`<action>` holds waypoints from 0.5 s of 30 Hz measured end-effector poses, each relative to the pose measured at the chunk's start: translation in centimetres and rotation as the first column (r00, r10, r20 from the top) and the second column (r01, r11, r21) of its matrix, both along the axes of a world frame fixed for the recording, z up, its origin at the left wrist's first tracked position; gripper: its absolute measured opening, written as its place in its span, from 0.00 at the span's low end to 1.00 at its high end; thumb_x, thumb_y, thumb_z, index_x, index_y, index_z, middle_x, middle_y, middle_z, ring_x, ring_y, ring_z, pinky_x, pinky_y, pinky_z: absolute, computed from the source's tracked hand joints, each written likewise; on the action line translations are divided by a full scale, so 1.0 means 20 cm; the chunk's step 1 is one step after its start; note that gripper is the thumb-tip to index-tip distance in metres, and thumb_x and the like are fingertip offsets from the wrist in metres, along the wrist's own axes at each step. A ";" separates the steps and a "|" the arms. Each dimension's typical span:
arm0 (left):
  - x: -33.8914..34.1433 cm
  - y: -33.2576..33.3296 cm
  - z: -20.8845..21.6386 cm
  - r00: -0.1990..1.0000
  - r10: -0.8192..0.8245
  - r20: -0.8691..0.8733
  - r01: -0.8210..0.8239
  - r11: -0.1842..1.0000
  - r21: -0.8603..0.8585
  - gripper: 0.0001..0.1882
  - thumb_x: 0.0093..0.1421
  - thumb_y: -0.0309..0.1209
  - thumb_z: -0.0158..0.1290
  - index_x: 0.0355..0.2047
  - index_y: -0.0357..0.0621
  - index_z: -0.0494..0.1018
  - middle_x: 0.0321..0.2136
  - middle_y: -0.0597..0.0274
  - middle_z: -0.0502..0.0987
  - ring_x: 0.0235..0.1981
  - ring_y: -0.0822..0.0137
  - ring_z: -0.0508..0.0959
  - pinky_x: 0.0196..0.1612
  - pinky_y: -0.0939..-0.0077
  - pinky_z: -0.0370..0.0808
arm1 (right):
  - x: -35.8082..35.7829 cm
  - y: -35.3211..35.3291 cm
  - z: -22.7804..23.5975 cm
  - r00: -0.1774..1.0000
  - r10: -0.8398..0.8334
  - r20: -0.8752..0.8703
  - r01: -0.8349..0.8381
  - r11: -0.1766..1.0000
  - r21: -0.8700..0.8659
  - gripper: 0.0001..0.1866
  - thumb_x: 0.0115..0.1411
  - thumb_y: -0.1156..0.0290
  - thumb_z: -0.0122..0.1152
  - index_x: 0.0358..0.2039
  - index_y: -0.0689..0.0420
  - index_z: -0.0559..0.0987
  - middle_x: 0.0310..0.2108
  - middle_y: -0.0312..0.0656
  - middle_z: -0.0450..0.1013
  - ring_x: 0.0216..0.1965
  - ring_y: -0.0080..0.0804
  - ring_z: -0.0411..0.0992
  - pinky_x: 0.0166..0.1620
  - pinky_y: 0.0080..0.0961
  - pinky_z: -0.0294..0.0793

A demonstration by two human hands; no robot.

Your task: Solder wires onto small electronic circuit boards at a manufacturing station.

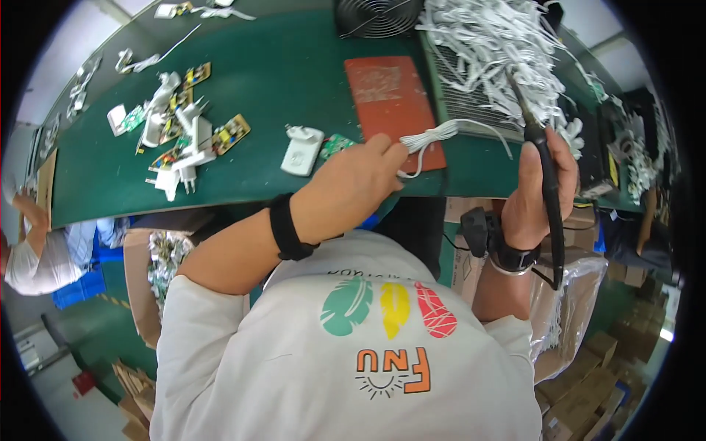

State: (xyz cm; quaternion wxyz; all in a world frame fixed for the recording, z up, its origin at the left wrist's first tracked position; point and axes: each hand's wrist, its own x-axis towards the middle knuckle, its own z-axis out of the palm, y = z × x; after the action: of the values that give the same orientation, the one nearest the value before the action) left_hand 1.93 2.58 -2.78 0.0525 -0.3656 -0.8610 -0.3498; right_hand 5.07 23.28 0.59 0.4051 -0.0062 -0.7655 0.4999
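Note:
My left hand [349, 182] is closed, its fingers pinched on a white cable [432, 135] tied in a bundle. The fingertips are partly hidden behind the knuckles. Close by that hand lie a small green circuit board [337, 145] and a white adapter housing [302, 152]. In my right hand [526, 192] is a soldering iron [531, 126] with a black handle, its metal tip pointing up and away toward a heap of white cables [493, 51]. A reddish-brown mat [393, 103] lies beneath the bundled cable.
White plug housings [197, 140] and brown circuit boards [232, 134] are piled on the left of the green table [272, 66]. A black fan [379, 16] stands at the far edge. The cable heap rests on a wire-mesh tray [460, 92]. Another person [44, 250] is at far left.

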 end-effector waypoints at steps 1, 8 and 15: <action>0.01 0.02 0.00 0.999 -0.042 -0.019 0.040 0.992 -0.118 0.01 0.50 0.24 0.49 0.25 0.39 0.69 0.28 0.52 0.69 0.26 0.52 0.72 0.28 0.66 0.72 | -0.02 0.00 0.02 0.998 -0.029 -0.052 0.029 1.000 0.001 0.15 0.57 0.70 0.52 0.42 0.65 0.74 0.33 0.41 0.72 0.34 0.23 0.67 0.40 0.16 0.65; -0.33 -0.21 0.30 0.978 -0.149 -0.146 0.114 0.967 -0.227 0.06 0.51 0.29 0.48 0.22 0.38 0.70 0.19 0.50 0.68 0.26 0.50 0.72 0.29 0.61 0.69 | -0.08 0.14 0.09 0.958 0.113 0.263 -0.068 0.982 -0.176 0.20 0.58 0.72 0.53 0.51 0.61 0.67 0.31 0.42 0.73 0.32 0.23 0.70 0.34 0.18 0.69; -0.83 -0.92 0.72 0.781 0.444 -0.439 -0.593 0.747 -0.300 0.09 0.56 0.30 0.49 0.33 0.36 0.72 0.27 0.49 0.75 0.31 0.53 0.75 0.32 0.69 0.70 | -0.34 0.29 -0.03 0.935 0.053 0.350 -0.255 0.786 0.563 0.23 0.54 0.81 0.52 0.51 0.54 0.65 0.32 0.47 0.72 0.31 0.38 0.72 0.33 0.28 0.70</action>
State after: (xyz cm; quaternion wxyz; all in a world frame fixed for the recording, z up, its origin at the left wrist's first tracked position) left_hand -14.73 -15.79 11.68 0.2164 -0.1647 -0.9606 -0.0570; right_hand -1.80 29.03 0.04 0.2156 0.1056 -0.9364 0.2561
